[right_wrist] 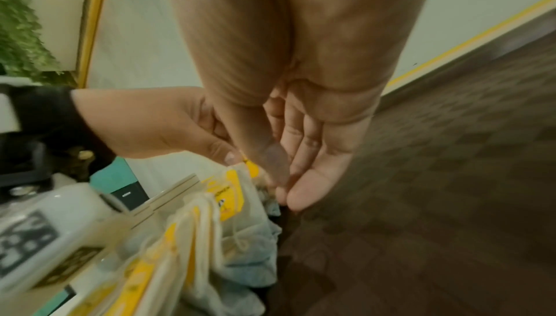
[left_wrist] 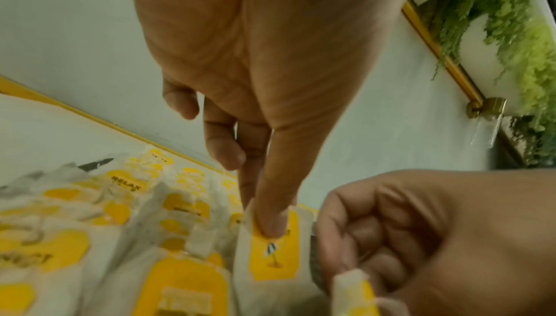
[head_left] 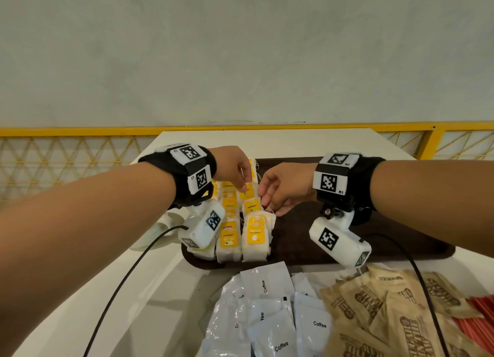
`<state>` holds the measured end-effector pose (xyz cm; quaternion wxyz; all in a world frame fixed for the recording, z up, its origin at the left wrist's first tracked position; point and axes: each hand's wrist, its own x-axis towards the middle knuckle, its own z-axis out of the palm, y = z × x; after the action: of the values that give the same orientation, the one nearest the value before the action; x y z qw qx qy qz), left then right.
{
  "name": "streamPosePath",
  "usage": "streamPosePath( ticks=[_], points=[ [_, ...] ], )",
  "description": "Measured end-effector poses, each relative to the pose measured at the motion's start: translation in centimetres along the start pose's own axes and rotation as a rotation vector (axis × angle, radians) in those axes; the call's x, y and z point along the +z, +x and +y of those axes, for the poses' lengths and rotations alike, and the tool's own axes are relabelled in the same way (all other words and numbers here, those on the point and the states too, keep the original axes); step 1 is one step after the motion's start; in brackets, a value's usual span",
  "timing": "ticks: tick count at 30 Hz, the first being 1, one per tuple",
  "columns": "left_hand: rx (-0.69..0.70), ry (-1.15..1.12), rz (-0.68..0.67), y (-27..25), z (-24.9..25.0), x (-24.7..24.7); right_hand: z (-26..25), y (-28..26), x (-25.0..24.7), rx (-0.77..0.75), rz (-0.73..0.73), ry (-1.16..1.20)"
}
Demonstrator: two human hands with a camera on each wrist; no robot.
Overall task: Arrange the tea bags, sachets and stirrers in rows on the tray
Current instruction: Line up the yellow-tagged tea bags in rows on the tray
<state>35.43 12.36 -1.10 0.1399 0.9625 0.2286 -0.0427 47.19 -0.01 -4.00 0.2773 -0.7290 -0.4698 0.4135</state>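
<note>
A dark brown tray [head_left: 299, 236] lies on the white table, and rows of white tea bags with yellow tags [head_left: 230, 239] fill its left part. My left hand [head_left: 244, 188] reaches down over the right-hand row and pinches the top of one tea bag [left_wrist: 273, 257] between thumb and forefinger. My right hand [head_left: 264, 203] comes in from the right beside it. Its thumb and fingertips close on the edge of the neighbouring tea bag [right_wrist: 231, 190]. In the left wrist view the right hand's fingers [left_wrist: 391, 238] look curled.
White coffee sachets [head_left: 270, 316] lie heaped on the table in front of the tray. Brown sachets [head_left: 387, 308] and red stirrers [head_left: 478, 327] lie to their right. Black cables [head_left: 128, 276] trail from both wrists. The tray's right half [right_wrist: 436, 202] is bare.
</note>
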Motion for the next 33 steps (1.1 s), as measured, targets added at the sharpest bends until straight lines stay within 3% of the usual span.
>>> streamPosePath(
  ticks=[4, 9, 13, 17, 21, 24, 27, 33],
  points=[
    [-0.005, 0.024, -0.011, 0.8, -0.1, 0.7, -0.2, 0.0, 0.6, -0.008, -0.056, -0.066],
    [-0.05, -0.043, 0.096, 0.4, -0.5, 0.3, -0.6, 0.4, 1.4, 0.022, 0.015, -0.055],
    [-0.037, -0.042, -0.084, -0.5, -0.5, -0.1, -1.1, 0.4, 1.9, 0.012, 0.093, -0.074],
    [0.014, 0.028, -0.013, -0.3, -0.2, 0.6, -1.5, -0.1, 1.7, 0.029, 0.1, -0.046],
    [-0.004, 0.021, -0.015, -0.2, -0.3, 0.7, -1.6, -1.6, 0.3, 0.094, 0.007, -0.052],
    [0.001, 0.001, 0.01, -0.3, -0.3, 0.8, -0.9, -2.3, 0.1, 0.063, -0.111, -0.164],
    [0.003, -0.082, 0.036, -0.7, -0.4, 0.2, -0.4, -2.1, 0.7, 0.01, -0.13, -0.159],
    [0.001, -0.145, -0.154, -2.0, -0.4, -0.3, -1.0, -1.1, 2.0, -0.045, -0.029, -0.056]
  ],
)
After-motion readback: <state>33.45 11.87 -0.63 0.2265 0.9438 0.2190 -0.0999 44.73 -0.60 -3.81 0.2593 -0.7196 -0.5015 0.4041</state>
